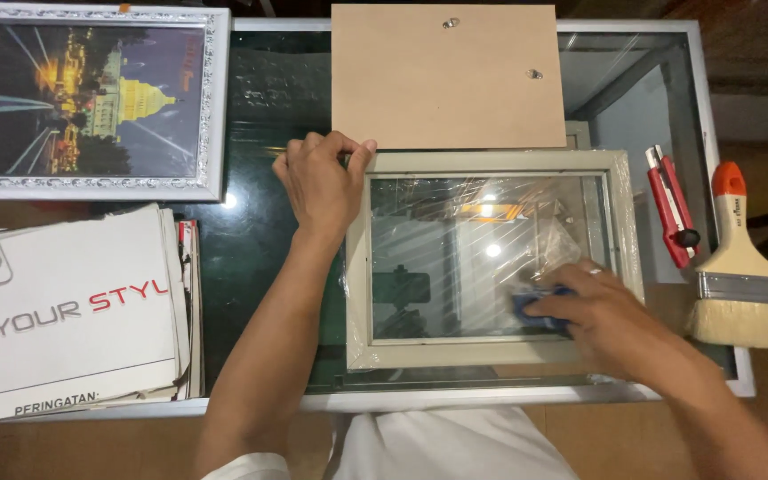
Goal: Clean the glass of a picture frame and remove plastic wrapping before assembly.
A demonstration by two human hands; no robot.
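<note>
A pale beige picture frame (491, 162) with a glass pane lies flat on the glass-topped table (251, 222). My left hand (320, 182) grips the frame's upper left corner, fingers curled over its edge. Pressed against the lower right part of the pane is a small blue cloth (531, 307), and my right hand (602, 316) is closed on it. Crinkled clear wrap shows around the frame's lower edge and under the glass.
A brown backing board (448, 76) lies just beyond the frame. A silver-framed night city picture (91, 98) sits far left, above a stack of white printed sheets (64, 311). A red utility knife (673, 206) and a paintbrush (740, 276) lie at the right edge.
</note>
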